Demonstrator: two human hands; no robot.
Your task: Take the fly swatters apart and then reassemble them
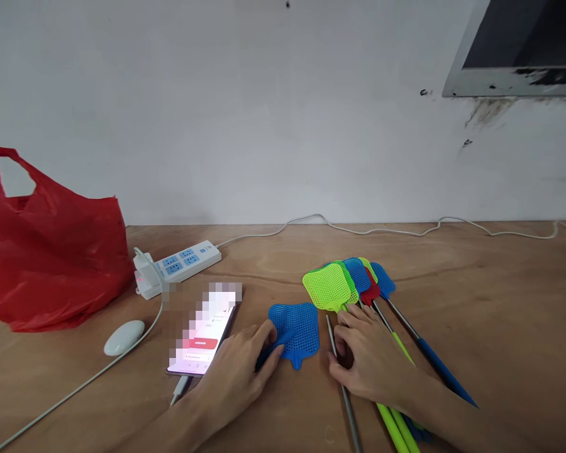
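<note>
A loose blue fly-swatter head (296, 332) lies flat on the wooden table (500, 302). My left hand (239, 371) grips a small dark blue piece at that head's left edge, fingers closed round it. My right hand (365, 355) rests on a thin metal rod (343, 390), its fingers curled on the rod just right of the blue head. Behind it several assembled fly swatters (346, 283) lie fanned out, with green, blue and red heads and green and blue handles.
A phone (205, 330) with a lit screen lies left of my left hand, a cable plugged in. A white power strip (177, 264), a white oval device (124, 337) and a red plastic bag (47, 251) sit at the left. A white cord (382, 229) runs along the wall.
</note>
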